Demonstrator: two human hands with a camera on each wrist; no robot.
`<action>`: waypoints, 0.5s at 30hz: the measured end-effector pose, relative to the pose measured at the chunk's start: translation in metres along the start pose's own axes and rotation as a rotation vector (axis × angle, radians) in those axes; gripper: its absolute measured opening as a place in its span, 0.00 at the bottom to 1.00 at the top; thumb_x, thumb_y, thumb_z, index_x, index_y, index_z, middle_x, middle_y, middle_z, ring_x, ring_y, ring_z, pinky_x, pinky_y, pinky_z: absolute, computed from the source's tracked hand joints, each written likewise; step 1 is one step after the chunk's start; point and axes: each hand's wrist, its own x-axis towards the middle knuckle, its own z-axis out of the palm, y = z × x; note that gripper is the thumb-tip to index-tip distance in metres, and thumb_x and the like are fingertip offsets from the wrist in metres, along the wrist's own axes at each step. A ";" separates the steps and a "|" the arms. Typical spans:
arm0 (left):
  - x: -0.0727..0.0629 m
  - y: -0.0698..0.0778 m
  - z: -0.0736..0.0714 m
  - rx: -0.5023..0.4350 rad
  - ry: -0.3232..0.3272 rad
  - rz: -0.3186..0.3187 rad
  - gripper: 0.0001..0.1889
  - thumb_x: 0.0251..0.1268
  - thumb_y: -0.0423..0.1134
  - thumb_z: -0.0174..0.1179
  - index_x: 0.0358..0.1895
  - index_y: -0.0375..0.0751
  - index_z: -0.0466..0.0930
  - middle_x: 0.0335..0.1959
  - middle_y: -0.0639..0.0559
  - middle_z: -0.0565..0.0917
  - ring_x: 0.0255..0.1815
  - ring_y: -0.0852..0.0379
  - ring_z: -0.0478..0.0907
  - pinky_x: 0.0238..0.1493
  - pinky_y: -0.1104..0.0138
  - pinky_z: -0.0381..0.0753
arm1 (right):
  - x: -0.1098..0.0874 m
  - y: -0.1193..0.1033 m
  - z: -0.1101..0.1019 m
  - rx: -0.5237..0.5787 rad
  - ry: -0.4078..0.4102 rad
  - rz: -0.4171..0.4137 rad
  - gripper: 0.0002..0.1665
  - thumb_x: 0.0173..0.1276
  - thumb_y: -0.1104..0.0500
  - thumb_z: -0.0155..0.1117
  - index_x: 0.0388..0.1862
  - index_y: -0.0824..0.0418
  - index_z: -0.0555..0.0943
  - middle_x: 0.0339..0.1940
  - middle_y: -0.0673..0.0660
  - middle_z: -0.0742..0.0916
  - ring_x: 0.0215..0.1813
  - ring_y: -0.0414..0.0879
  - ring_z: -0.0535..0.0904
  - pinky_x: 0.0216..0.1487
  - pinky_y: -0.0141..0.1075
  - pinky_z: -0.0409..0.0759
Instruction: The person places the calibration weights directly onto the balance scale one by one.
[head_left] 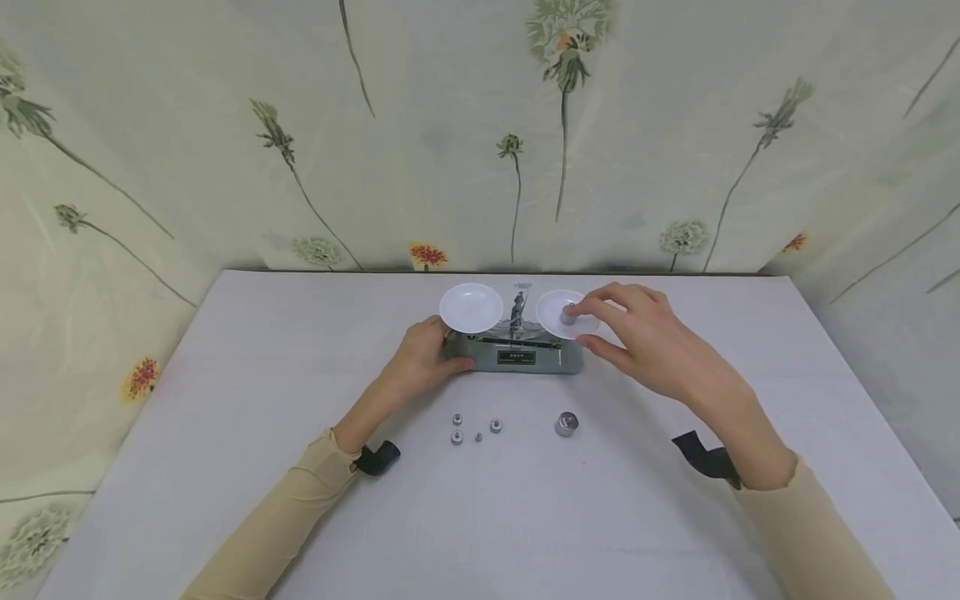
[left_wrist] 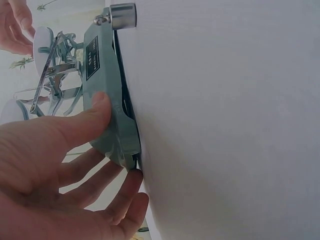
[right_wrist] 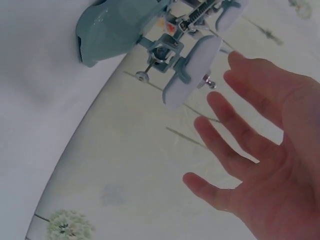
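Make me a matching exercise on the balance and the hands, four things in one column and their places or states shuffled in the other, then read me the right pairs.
Column one
1. Left hand
2. Right hand
3. Left pan
4. Large loose weight

Column two
A. On the table, right of four smaller weights in the head view
B. White, with nothing on it
C. Close to the pan weight on the right pan
D. Holding one end of the balance

Right pairs: 1-D, 2-C, 3-B, 4-A
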 end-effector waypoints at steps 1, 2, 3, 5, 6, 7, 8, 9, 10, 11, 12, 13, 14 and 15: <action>0.000 0.000 0.000 0.000 0.000 -0.001 0.37 0.62 0.43 0.80 0.70 0.31 0.76 0.61 0.34 0.87 0.64 0.38 0.85 0.70 0.47 0.82 | -0.001 -0.001 -0.001 -0.004 0.000 -0.004 0.20 0.71 0.62 0.76 0.60 0.52 0.85 0.58 0.54 0.88 0.64 0.55 0.82 0.73 0.66 0.68; 0.000 0.000 0.000 0.000 0.000 0.002 0.37 0.62 0.43 0.80 0.71 0.31 0.76 0.62 0.34 0.87 0.65 0.38 0.85 0.71 0.47 0.81 | -0.001 -0.001 -0.001 -0.008 0.000 -0.008 0.21 0.71 0.62 0.77 0.60 0.52 0.85 0.58 0.53 0.88 0.64 0.55 0.82 0.73 0.66 0.68; 0.000 -0.001 0.000 -0.002 0.000 0.002 0.37 0.62 0.43 0.80 0.71 0.31 0.76 0.62 0.34 0.87 0.65 0.38 0.84 0.71 0.47 0.81 | -0.002 -0.002 -0.002 -0.011 0.000 -0.012 0.21 0.71 0.62 0.77 0.60 0.52 0.85 0.58 0.53 0.88 0.64 0.55 0.82 0.73 0.66 0.68; 0.000 -0.001 0.000 -0.005 0.002 0.001 0.37 0.62 0.43 0.80 0.71 0.31 0.75 0.62 0.34 0.87 0.65 0.38 0.84 0.71 0.47 0.81 | -0.003 -0.004 -0.003 -0.015 -0.001 -0.021 0.21 0.70 0.62 0.77 0.61 0.53 0.85 0.58 0.53 0.88 0.65 0.55 0.82 0.73 0.66 0.68; 0.000 -0.001 0.000 -0.007 0.002 -0.001 0.38 0.62 0.43 0.80 0.72 0.31 0.75 0.63 0.34 0.87 0.66 0.38 0.84 0.71 0.46 0.81 | -0.004 -0.006 -0.003 -0.016 -0.002 -0.027 0.22 0.70 0.62 0.77 0.61 0.53 0.85 0.58 0.53 0.88 0.64 0.55 0.82 0.73 0.65 0.68; 0.000 -0.001 0.000 -0.010 0.002 -0.003 0.38 0.62 0.43 0.80 0.72 0.31 0.75 0.63 0.34 0.87 0.66 0.38 0.84 0.71 0.46 0.81 | -0.004 -0.007 -0.004 -0.018 0.000 -0.036 0.22 0.70 0.62 0.77 0.61 0.53 0.85 0.58 0.53 0.88 0.64 0.55 0.82 0.73 0.65 0.68; 0.000 -0.001 0.000 -0.012 0.004 -0.003 0.38 0.62 0.43 0.80 0.72 0.31 0.75 0.63 0.34 0.87 0.66 0.38 0.84 0.71 0.46 0.81 | -0.005 -0.008 -0.004 -0.019 0.002 -0.044 0.22 0.70 0.62 0.78 0.61 0.53 0.85 0.58 0.53 0.88 0.63 0.55 0.82 0.73 0.64 0.68; 0.000 -0.001 0.000 -0.014 0.005 -0.005 0.38 0.62 0.43 0.80 0.72 0.31 0.75 0.63 0.34 0.87 0.66 0.38 0.84 0.71 0.46 0.81 | -0.006 -0.009 -0.004 -0.022 -0.002 -0.048 0.22 0.70 0.62 0.78 0.61 0.53 0.85 0.58 0.53 0.88 0.63 0.54 0.82 0.73 0.64 0.68; 0.000 -0.001 0.000 -0.014 0.005 -0.004 0.38 0.62 0.43 0.80 0.72 0.31 0.75 0.63 0.34 0.87 0.66 0.38 0.84 0.71 0.47 0.81 | -0.007 -0.010 -0.004 -0.025 -0.009 -0.051 0.22 0.69 0.62 0.78 0.61 0.52 0.85 0.58 0.53 0.88 0.63 0.54 0.82 0.73 0.64 0.68; 0.000 0.000 0.000 -0.014 0.004 -0.002 0.38 0.62 0.43 0.80 0.72 0.32 0.75 0.63 0.34 0.87 0.66 0.38 0.84 0.71 0.47 0.81 | -0.007 -0.012 -0.005 -0.025 -0.016 -0.054 0.22 0.69 0.62 0.78 0.61 0.52 0.85 0.57 0.53 0.88 0.62 0.54 0.82 0.73 0.64 0.68; 0.000 0.000 0.000 -0.015 0.004 -0.001 0.38 0.62 0.43 0.80 0.72 0.32 0.75 0.63 0.34 0.87 0.66 0.38 0.84 0.72 0.47 0.81 | -0.009 -0.013 -0.005 -0.027 -0.025 -0.055 0.22 0.69 0.61 0.78 0.60 0.51 0.85 0.57 0.52 0.88 0.62 0.54 0.83 0.73 0.63 0.69; 0.000 0.000 0.000 -0.016 0.004 0.000 0.38 0.62 0.43 0.80 0.72 0.32 0.75 0.63 0.34 0.87 0.66 0.38 0.84 0.72 0.47 0.81 | -0.010 -0.014 -0.006 -0.026 -0.037 -0.053 0.22 0.69 0.61 0.78 0.60 0.51 0.85 0.57 0.52 0.88 0.62 0.54 0.82 0.73 0.63 0.69; 0.000 0.000 0.000 -0.017 0.003 -0.001 0.38 0.62 0.43 0.80 0.72 0.32 0.75 0.63 0.34 0.87 0.66 0.38 0.84 0.72 0.47 0.81 | -0.011 -0.015 -0.007 -0.029 -0.053 -0.048 0.22 0.70 0.60 0.78 0.61 0.51 0.85 0.57 0.52 0.88 0.62 0.54 0.82 0.73 0.63 0.69; 0.000 0.000 0.000 -0.017 0.002 -0.003 0.37 0.62 0.43 0.80 0.72 0.32 0.75 0.63 0.34 0.87 0.66 0.38 0.84 0.72 0.46 0.80 | -0.011 -0.016 -0.008 -0.031 -0.068 -0.040 0.22 0.70 0.59 0.78 0.61 0.50 0.85 0.56 0.52 0.88 0.61 0.53 0.82 0.73 0.63 0.70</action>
